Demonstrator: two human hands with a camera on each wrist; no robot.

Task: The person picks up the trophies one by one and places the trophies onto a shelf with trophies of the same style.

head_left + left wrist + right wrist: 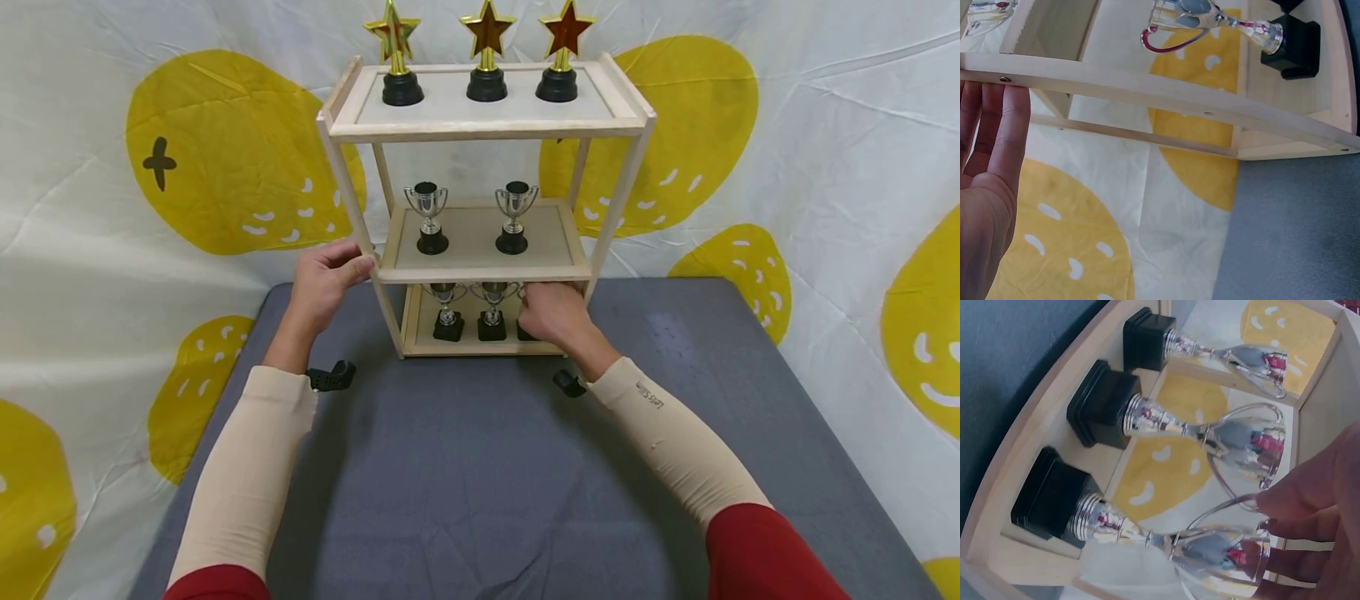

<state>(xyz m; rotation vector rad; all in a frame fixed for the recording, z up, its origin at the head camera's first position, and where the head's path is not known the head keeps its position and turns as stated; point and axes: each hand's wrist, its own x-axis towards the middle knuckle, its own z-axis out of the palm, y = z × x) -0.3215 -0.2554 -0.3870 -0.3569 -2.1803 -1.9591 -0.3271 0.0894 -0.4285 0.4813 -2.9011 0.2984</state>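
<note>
A pale wooden three-tier shelf (pixel 487 131) stands at the back of the table. My left hand (pixel 327 279) holds its left front post at middle-tier height; in the left wrist view the fingers (pixel 1010 134) reach behind the post. My right hand (pixel 557 317) reaches under the middle tier and pinches the rightmost silver trophy cup (pixel 1222 556) near its rim and handle. That cup's black base (pixel 1054 494) rests on the bottom tier. Two like cups stand in line beside it, the middle one (pixel 492 312) and the left one (pixel 447 312), their rims partly hidden by the middle tier.
Two silver cups (pixel 428 217) with round black bases stand on the middle tier. Gold star trophies (pixel 487 50) stand on the top tier. A grey cloth (pixel 465 467) covers the table, and a white curtain with yellow prints (pixel 847 150) hangs behind.
</note>
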